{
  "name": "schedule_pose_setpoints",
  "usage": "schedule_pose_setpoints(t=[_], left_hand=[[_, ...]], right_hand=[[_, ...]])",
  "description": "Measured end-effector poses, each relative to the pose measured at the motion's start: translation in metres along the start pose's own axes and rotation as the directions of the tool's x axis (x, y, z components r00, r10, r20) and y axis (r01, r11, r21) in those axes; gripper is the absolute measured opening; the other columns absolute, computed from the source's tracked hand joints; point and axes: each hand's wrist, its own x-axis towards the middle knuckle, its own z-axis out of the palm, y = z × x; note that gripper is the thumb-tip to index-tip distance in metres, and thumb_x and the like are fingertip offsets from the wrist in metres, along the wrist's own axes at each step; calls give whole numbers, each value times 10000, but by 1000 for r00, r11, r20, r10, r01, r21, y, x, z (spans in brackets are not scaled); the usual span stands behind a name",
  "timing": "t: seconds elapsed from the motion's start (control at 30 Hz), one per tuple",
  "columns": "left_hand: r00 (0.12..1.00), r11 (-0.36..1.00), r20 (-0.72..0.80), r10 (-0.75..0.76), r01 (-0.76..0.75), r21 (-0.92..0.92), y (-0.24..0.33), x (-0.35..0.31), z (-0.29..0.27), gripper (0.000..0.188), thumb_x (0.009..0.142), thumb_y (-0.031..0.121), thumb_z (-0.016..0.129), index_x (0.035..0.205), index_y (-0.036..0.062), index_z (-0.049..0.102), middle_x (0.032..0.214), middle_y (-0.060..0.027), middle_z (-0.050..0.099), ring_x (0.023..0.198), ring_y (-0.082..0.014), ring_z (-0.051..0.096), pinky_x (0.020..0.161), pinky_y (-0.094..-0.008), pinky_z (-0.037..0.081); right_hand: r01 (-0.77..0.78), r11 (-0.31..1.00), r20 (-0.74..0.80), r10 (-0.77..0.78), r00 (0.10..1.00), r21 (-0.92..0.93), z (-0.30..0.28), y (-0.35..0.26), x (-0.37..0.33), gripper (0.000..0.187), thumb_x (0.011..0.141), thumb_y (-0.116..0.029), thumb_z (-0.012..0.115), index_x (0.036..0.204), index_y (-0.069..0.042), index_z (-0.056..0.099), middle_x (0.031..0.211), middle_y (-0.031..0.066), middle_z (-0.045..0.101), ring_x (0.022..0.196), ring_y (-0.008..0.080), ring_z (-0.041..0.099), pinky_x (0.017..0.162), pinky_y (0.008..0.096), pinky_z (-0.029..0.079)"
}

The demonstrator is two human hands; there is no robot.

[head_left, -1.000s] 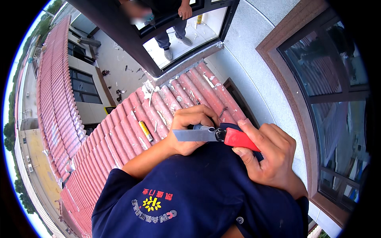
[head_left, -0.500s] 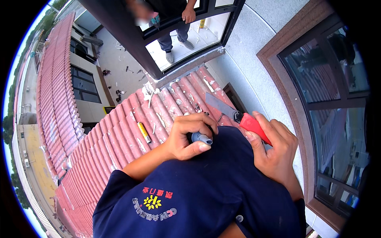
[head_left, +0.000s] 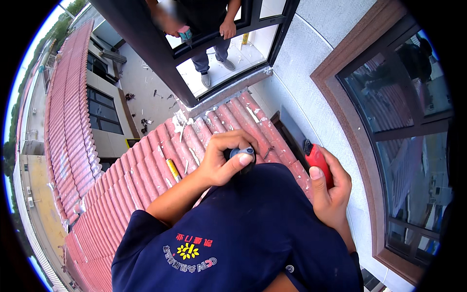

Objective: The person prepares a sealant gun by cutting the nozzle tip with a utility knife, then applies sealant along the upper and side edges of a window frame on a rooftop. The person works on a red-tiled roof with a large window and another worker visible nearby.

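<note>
My left hand is closed around a dark cylindrical object with a grey cap or nozzle; the thumb presses beside its top. Most of that object is hidden by the fingers. To the right, my right hand grips the red handle of a scraper, its dark collar pointing up and away from me. The blade is hard to make out against the grey wall. Both hands are apart, above red corrugated roof tiles. A yellow tube lies on the tiles beside my left forearm.
White scraps litter the tiles near a dark-framed window. Behind it stands a person holding a teal and pink power tool. On my right are a grey wall and a brown-edged window.
The scraper has swung upright, its blade no longer plainly visible. My left hand has risen slightly and tilted its capped object upward. The view has shifted a little.
</note>
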Motion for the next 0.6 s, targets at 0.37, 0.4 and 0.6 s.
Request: schedule_pose_setpoints(t=[0.37,0.4,0.6], left_hand=[[999,997,10,-45,45,-56,12,38,-10,530,991,476,545,805,-2,676,942,-192,695,840,-221,649,763,-338,506],[998,996,5,-56,56,-69,17,42,-9,532,990,476,539,804,-3,675,937,-199,695,824,-222,652,754,-336,510],[990,991,125,-66,81,-111,23,56,-9,507,975,459,554,792,3,679,906,-206,698,812,-242,662,752,-344,508]], right_hand=[[-315,889,94,301,949,331,2,4,-10,335,1042,-172,619,1275,53,532,1071,87,652,971,109,588,897,253,457],[-308,887,89,295,951,345,2,5,-11,339,1044,-178,617,1277,55,535,1052,79,648,954,99,581,877,248,458],[-216,878,137,173,975,428,-5,20,-1,416,1051,-265,604,1291,70,546,963,51,630,878,96,569,804,242,459]])
